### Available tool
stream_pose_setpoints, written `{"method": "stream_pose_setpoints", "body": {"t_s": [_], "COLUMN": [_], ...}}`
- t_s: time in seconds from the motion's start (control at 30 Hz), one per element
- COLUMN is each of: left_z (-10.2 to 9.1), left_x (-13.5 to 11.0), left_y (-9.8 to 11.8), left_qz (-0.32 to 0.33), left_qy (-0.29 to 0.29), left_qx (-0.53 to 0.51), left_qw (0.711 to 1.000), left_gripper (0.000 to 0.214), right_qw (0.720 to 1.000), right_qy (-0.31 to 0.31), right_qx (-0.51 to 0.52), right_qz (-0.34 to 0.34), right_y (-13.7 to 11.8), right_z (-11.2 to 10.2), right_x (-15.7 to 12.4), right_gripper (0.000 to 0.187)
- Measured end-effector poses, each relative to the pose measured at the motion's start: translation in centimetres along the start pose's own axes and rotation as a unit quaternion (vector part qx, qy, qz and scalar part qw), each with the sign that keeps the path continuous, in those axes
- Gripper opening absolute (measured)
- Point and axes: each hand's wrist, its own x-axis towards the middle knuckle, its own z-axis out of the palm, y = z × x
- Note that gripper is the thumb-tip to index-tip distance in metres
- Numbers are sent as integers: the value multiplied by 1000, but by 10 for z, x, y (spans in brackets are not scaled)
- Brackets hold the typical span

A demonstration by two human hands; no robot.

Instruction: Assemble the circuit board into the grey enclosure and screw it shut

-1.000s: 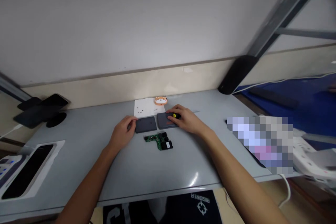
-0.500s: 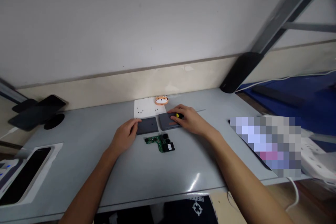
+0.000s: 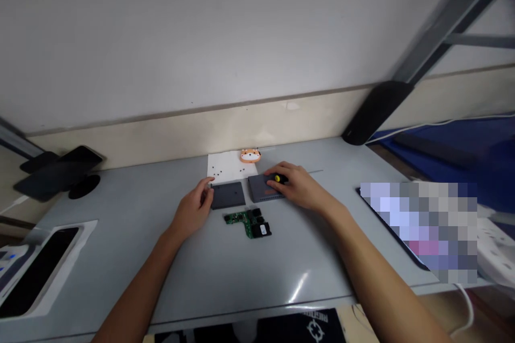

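We steady the left cover [image 3: 227, 194] with our open left hand [image 3: 195, 208] while our right hand [image 3: 298, 188] apparently grips a yellow-tipped tool [image 3: 279, 178] over the right housing [image 3: 262, 187].

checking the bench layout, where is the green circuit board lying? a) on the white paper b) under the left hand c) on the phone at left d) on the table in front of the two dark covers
d: the green circuit board lies bare on the table, nearer the camera than the two dark covers, and neither hand touches it.
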Motion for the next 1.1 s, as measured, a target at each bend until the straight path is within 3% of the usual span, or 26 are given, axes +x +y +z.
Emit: {"method": "stream_pose_setpoints", "body": {"t_s": [0.37,0.57,0.67,0.73,0.8,0.93,1.1], "left_z": [-2,-3,-1,1,2,1,-2], "left_x": [-2,-2,0,2,4,6,7], "left_y": [3,3,-1,-6,-11,-17,-17], "left_qz": [14,30,37,45,50,67,102], "left_qy": [-11,-10,5,32,59,76,40], "left_qx": [18,11,2,4,13,34,69], "left_qw": [1000,999,999,998,997,994,992], "left_gripper": [34,34,34,31,26,18,19], "right_qw": [999,996,988,981,980,983,976], "right_qy": [-16,45,-42,-92,-107,-108,-119], "right_qx": [-39,-37,-58,-71,-72,-87,-75], "right_qz": [1,-74,-134,-154,-149,-125,-167], "right_y": [-5,-46,-73,-83,-87,-83,-87], "right_z": [-8,-8,1,9,15,16,7], "right_x": [-2,-3,-17,-32,-48,-66,-48], "right_gripper": [26,20,21,32,41,39,25]}}
